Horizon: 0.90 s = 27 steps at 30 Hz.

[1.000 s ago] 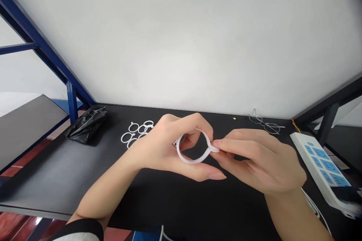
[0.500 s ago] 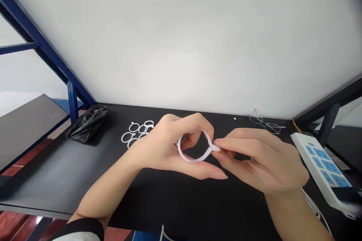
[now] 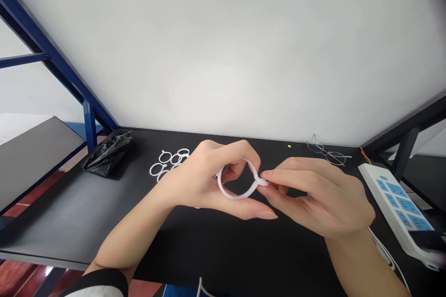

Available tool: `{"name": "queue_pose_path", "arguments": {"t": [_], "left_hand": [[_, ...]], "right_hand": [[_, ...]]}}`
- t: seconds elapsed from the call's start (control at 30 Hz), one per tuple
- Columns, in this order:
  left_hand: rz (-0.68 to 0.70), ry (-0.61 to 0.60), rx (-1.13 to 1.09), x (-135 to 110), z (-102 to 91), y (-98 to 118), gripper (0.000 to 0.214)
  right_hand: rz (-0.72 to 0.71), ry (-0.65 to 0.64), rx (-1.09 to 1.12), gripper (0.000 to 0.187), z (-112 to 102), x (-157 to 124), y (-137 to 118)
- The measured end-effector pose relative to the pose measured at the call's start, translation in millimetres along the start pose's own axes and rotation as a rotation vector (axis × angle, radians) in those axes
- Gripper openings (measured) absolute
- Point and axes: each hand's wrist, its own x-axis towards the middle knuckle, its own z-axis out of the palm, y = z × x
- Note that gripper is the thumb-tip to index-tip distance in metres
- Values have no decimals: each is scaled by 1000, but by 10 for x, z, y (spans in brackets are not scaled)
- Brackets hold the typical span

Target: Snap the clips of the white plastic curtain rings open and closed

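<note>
A white plastic ring (image 3: 240,194) is held between both hands above the black tabletop (image 3: 104,213). My left hand (image 3: 205,181) curls around the ring's left side, thumb under it and forefinger arched over its top. My right hand (image 3: 313,197) pinches the ring's small tab end at the right between thumb and fingertips. Several more white rings (image 3: 169,163) lie in a loose group on the table behind my left hand.
A crumpled black plastic bag (image 3: 108,154) sits at the back left. Wire-framed glasses (image 3: 327,152) lie at the back right by the wall. A white and blue power strip (image 3: 400,204) with its cable runs along the right edge. Blue steel frame stands at left.
Both hands keep their hold on the ring and have shifted only slightly; my right fingers moved a touch leftward at the tab.
</note>
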Motion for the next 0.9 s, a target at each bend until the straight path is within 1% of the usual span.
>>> {"name": "queue_pose_path", "arguments": {"t": [0.1, 0.17, 0.27, 0.33, 0.37, 0.43, 0.47, 0.53, 0.57, 0.63, 0.67, 0.73, 0.8, 0.87, 0.9], "left_hand": [[-16, -13, -28, 9, -9, -12, 40], [-76, -50, -27, 29, -30, -42, 40], [-223, -118, 50, 70, -96, -151, 33], [-318, -165, 128, 88, -161, -267, 22], [-358, -194, 166, 89, -197, -335, 19], [-435, -262, 254, 74, -274, -477, 14], [-474, -304, 306, 58, -314, -549, 12], [-567, -398, 423, 10, -398, -689, 9], [-624, -438, 491, -20, -442, -757, 9], [-766, -497, 637, -96, -537, -893, 8], [-830, -504, 690, -147, -586, -962, 9], [-894, -473, 733, -286, -677, -1104, 15], [-889, -424, 769, -491, -737, -1248, 21], [-772, -302, 810, -757, -747, -1382, 28], [-718, -240, 797, -904, -729, -1441, 28]], "right_hand": [[26, 51, -24, 9, 14, -34, 5], [59, 63, -5, 9, 39, -57, 58], [133, 41, 91, 8, 147, -98, 262], [225, 33, 134, 8, 288, -142, 453], [298, -2, 177, 12, 378, -170, 548], [475, -125, 263, 17, 581, -238, 700], [539, -199, 282, 18, 688, -276, 749], [596, -340, 269, 17, 892, -352, 778], [591, -381, 250, 17, 984, -388, 763], [519, -439, 210, 19, 1138, -456, 692], [462, -466, 201, 24, 1200, -487, 646], [343, -516, 198, 37, 1300, -546, 555], [268, -550, 175, 50, 1374, -604, 483], [236, -577, 143, 57, 1433, -653, 432], [231, -591, 130, 60, 1460, -669, 413]]}}
